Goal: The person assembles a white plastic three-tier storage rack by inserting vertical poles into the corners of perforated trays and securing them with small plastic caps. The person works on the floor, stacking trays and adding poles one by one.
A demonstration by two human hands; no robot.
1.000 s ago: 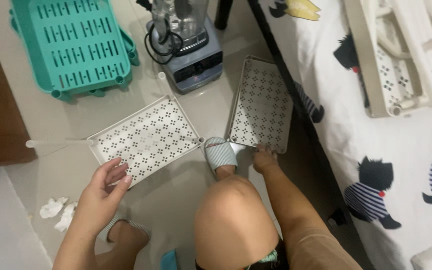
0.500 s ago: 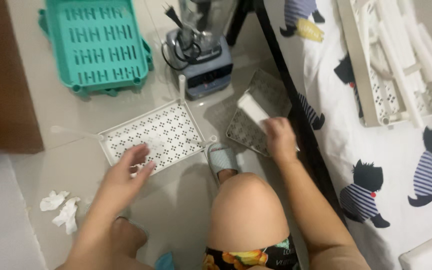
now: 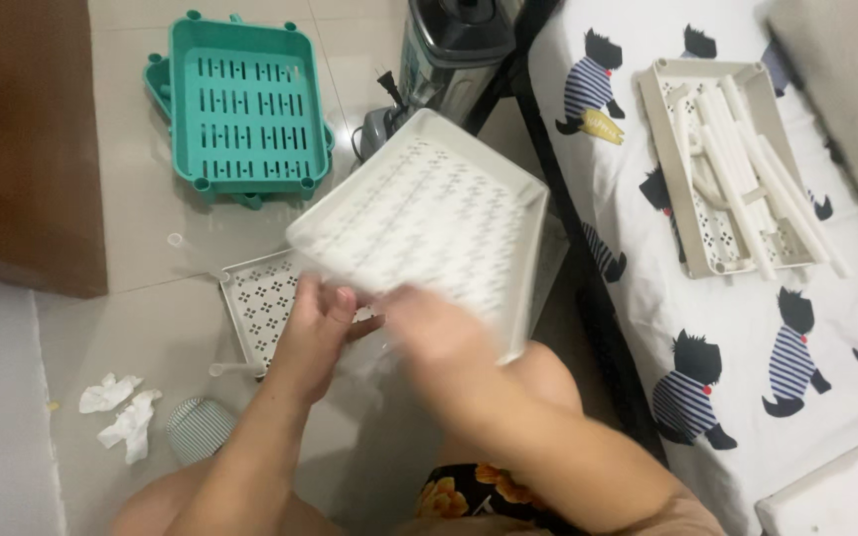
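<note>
Holding a white perforated tray (image 3: pixel 429 228) up off the floor with both hands, tilted, I have my left hand (image 3: pixel 318 333) closed on its near edge, fingers curled over the rim. My right hand (image 3: pixel 434 333) is blurred at the same edge, seemingly gripping it, though I cannot tell how tightly. Under it a second white tray (image 3: pixel 262 303) lies flat on the tiles. A teal basket (image 3: pixel 245 104) sits farther off, near a blender (image 3: pixel 449 50), with crumpled tissues (image 3: pixel 121 417) by my left leg
</note>
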